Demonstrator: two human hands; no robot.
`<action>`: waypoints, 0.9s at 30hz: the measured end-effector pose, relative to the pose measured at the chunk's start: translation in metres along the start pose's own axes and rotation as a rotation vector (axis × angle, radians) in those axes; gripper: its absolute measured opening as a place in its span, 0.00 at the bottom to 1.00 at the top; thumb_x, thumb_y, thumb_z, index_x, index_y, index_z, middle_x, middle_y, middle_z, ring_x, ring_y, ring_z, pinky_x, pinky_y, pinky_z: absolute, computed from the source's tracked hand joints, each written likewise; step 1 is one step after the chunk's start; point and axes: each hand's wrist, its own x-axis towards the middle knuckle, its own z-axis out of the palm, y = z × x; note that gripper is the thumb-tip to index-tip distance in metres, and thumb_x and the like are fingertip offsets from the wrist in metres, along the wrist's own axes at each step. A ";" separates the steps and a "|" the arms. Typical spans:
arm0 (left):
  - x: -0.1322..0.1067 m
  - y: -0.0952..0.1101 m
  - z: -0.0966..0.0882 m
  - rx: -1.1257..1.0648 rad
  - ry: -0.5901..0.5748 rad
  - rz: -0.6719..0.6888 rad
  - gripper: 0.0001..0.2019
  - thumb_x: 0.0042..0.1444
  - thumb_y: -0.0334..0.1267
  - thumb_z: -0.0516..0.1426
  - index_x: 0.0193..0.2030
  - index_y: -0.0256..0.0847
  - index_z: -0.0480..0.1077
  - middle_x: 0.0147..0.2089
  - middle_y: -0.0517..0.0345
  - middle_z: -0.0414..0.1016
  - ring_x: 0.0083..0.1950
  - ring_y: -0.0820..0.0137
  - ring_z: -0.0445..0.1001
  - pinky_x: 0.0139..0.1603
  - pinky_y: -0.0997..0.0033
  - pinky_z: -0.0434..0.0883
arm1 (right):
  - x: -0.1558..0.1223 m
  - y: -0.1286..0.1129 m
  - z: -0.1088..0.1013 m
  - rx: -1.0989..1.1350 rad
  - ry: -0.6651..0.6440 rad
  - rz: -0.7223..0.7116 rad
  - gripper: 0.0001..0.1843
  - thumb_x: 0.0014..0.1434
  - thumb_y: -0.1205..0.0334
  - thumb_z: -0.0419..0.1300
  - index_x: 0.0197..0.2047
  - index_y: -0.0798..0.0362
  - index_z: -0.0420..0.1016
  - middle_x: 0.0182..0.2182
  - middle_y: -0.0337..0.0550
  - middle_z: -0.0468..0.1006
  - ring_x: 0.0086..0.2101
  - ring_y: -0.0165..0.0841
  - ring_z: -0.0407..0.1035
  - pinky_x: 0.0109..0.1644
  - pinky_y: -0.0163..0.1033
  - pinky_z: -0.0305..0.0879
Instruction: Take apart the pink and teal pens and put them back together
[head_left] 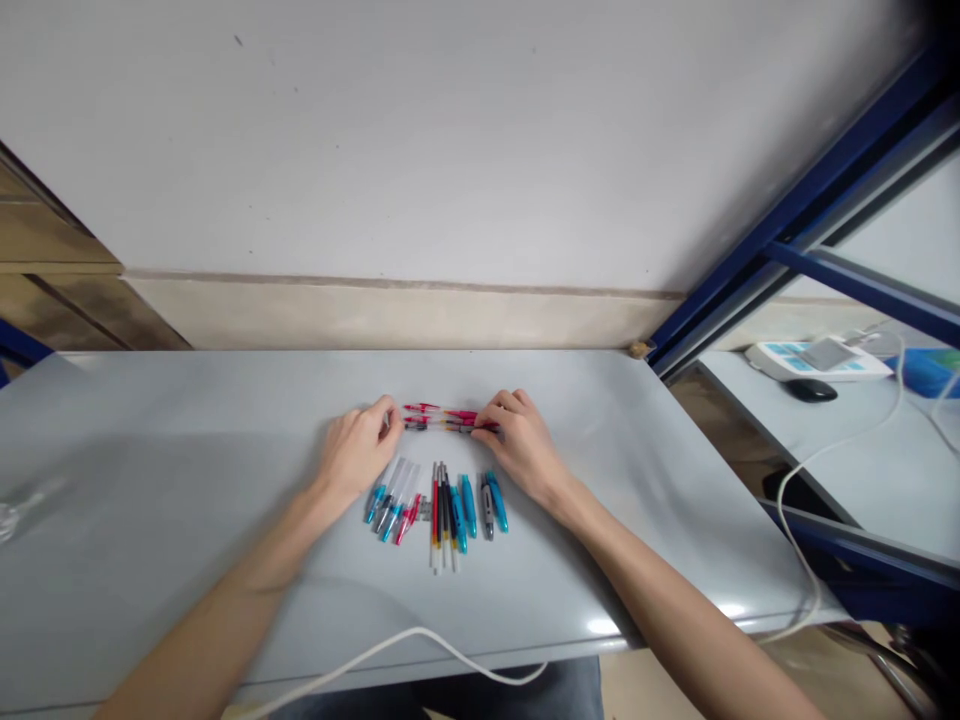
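Observation:
A small group of pens with red and dark parts point(421, 408) lies sideways on the grey table, between my two hands. At its left end is my left hand point(358, 445), thumb and fingers curled together; whatever they may hold is hidden. My right hand point(519, 440) closes its fingers over the pens' right ends and covers their tips. Nearer me lie several clear pen barrels with blue, dark and red ends point(394, 500). Beside them are several ink refills point(442, 515), red and black, and blue pen barrels point(469, 505) with a grey one point(487, 507).
A white cable point(420, 632) loops over the table's front edge. Crumpled clear plastic point(9, 522) lies far left. A blue metal frame point(720, 235) rises at the right; beyond it are a black mouse point(810, 390) and a white device with a screen point(780, 352).

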 end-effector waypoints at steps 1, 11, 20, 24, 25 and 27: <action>0.000 0.000 0.000 -0.011 0.031 0.000 0.08 0.66 0.37 0.50 0.36 0.45 0.68 0.25 0.64 0.71 0.26 0.68 0.67 0.31 0.70 0.55 | 0.000 0.000 0.000 0.014 0.014 -0.005 0.06 0.66 0.68 0.60 0.36 0.51 0.76 0.38 0.47 0.74 0.41 0.42 0.61 0.46 0.46 0.62; 0.000 0.012 -0.003 0.085 0.241 0.537 0.12 0.69 0.40 0.55 0.54 0.42 0.72 0.56 0.45 0.71 0.57 0.55 0.68 0.58 0.52 0.66 | -0.002 -0.018 0.004 0.382 0.090 0.185 0.10 0.70 0.62 0.55 0.37 0.50 0.74 0.31 0.41 0.77 0.34 0.37 0.68 0.41 0.41 0.62; 0.001 0.014 0.001 0.114 0.250 0.644 0.16 0.68 0.26 0.49 0.56 0.36 0.73 0.41 0.50 0.78 0.44 0.61 0.72 0.43 0.60 0.67 | -0.004 -0.029 0.011 0.451 0.019 0.119 0.16 0.73 0.55 0.53 0.41 0.50 0.80 0.34 0.44 0.81 0.37 0.39 0.72 0.43 0.42 0.64; 0.007 0.011 0.002 0.083 0.222 0.677 0.15 0.66 0.25 0.48 0.49 0.36 0.75 0.40 0.51 0.79 0.41 0.62 0.74 0.42 0.61 0.68 | -0.003 -0.030 0.014 0.386 0.091 0.050 0.16 0.73 0.55 0.53 0.42 0.51 0.81 0.35 0.46 0.81 0.36 0.39 0.70 0.44 0.44 0.65; 0.008 0.011 0.002 0.079 0.223 0.674 0.14 0.65 0.25 0.48 0.45 0.37 0.75 0.38 0.51 0.78 0.39 0.63 0.73 0.41 0.61 0.68 | -0.002 -0.031 0.014 0.349 0.113 0.029 0.16 0.73 0.55 0.53 0.42 0.51 0.81 0.32 0.45 0.81 0.35 0.39 0.68 0.43 0.45 0.64; 0.009 0.011 0.003 0.051 0.216 0.656 0.14 0.63 0.23 0.48 0.37 0.39 0.74 0.35 0.54 0.77 0.37 0.64 0.73 0.40 0.62 0.67 | -0.002 -0.032 0.015 0.291 0.166 -0.010 0.15 0.72 0.57 0.54 0.42 0.50 0.81 0.32 0.45 0.80 0.35 0.40 0.66 0.44 0.46 0.64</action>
